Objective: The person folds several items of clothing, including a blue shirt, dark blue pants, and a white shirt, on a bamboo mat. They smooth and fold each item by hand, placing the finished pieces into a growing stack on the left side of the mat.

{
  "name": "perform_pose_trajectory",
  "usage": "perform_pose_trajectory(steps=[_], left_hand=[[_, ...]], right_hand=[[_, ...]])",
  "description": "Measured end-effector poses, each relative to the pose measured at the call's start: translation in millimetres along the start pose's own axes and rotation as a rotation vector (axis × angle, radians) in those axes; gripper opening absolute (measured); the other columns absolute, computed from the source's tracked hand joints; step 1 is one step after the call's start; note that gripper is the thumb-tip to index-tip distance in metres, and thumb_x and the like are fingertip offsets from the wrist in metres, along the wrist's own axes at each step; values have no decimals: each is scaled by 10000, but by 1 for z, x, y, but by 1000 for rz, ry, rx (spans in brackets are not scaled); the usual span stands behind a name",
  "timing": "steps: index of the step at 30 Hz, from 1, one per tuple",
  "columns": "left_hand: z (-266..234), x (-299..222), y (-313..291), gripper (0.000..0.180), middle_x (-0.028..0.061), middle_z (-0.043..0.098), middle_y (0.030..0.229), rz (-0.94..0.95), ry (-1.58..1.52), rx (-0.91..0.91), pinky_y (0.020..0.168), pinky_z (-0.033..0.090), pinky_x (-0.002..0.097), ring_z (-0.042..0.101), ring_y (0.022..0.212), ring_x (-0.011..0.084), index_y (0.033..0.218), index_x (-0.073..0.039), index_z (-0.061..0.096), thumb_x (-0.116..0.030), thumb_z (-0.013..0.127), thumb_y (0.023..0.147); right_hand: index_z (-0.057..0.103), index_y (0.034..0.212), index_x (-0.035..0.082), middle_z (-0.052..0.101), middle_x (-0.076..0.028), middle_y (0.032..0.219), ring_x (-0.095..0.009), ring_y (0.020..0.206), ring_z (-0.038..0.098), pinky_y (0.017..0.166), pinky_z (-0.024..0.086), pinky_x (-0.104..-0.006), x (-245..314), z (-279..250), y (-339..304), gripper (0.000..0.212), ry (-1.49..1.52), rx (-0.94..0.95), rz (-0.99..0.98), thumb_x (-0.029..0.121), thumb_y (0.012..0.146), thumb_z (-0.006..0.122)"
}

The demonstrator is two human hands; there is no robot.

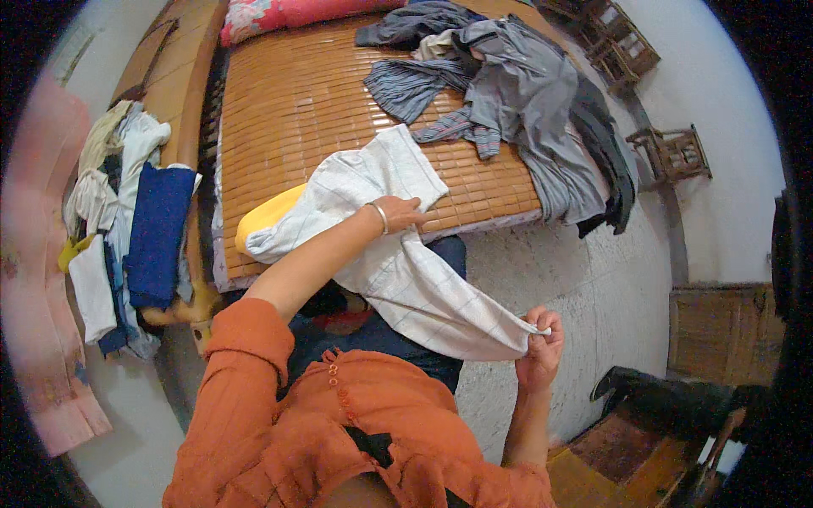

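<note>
A pale grey checked garment [440, 292], apparently a pair of trousers, stretches from the bed's near edge across my lap toward the right. At its narrow right end, my right hand [542, 343] pinches the hem between thumb and fingers. My left hand [402, 214], with a bangle at the wrist, grips the cloth near the middle, its fingertips partly hidden. Another section of the garment lies flat on the bamboo mat [288, 110]. Beside it, a bright yellow cloth [269, 222] shows from underneath at the left.
Grey shirts [521, 89] and dark clothes lie heaped at the bed's far right. More clothes, with a navy piece [159, 233], hang over the wooden bed rail on the left. A red floral bedding roll [296, 12] lies at the back. Small wooden stools [673, 155] stand along the right wall.
</note>
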State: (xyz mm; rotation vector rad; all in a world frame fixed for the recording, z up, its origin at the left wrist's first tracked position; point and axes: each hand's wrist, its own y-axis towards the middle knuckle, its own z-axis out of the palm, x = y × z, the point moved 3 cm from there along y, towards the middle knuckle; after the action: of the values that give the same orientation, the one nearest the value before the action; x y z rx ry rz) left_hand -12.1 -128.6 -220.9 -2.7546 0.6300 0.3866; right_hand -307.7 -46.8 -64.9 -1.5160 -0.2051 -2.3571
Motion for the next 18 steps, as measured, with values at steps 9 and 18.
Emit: perform_pose_trajectory(steps=[9,18], left_hand=[[-3,-21,-13,241,73,455,1144,205,-10,49,675,508,367,592,837,275,1022,-128,501,-66,476,790],[-48,-21,-101,274,174,549,872,-38,-370,-196,694,440,396,536,833,375,906,-51,494,-7,601,657]], right_hand=[[511,697,65,514,-84,777,-182,742,479,694,375,-293,48,48,-17,155,-134,297,-123,-60,611,544],[548,753,49,515,-78,818,-173,775,479,725,369,-280,82,48,-13,83,-16,432,-199,65,756,629]])
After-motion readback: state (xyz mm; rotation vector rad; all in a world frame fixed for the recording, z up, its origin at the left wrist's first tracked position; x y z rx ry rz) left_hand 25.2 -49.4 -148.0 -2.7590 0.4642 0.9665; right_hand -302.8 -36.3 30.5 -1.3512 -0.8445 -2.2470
